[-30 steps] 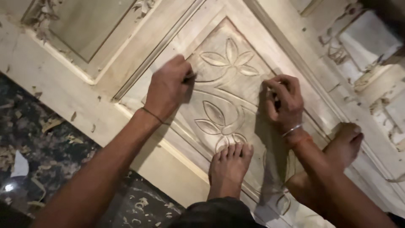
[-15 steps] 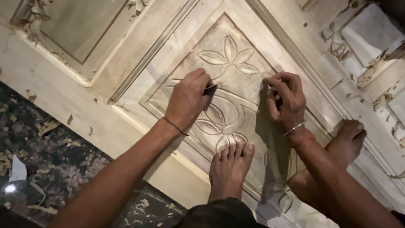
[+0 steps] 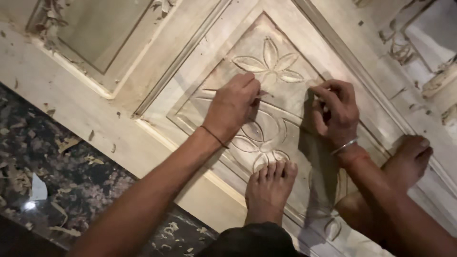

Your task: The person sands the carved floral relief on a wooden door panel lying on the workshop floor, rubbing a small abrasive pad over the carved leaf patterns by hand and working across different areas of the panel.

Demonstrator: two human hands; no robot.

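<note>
Dark speckled floor, strewn with wood shavings, carries a carved wooden panel; left hand pinches a thin tool, right hand curled shut upon the wood.

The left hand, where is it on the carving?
In the head view, the left hand rests mid-panel on the carved wooden panel, just below the upper leaf flower, left of the right hand.

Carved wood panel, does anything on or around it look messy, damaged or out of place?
No damage shows on the carved panel. Wood shavings lie scattered over the dark floor beside it. Bare feet rest on the panel, below both hands.
</note>
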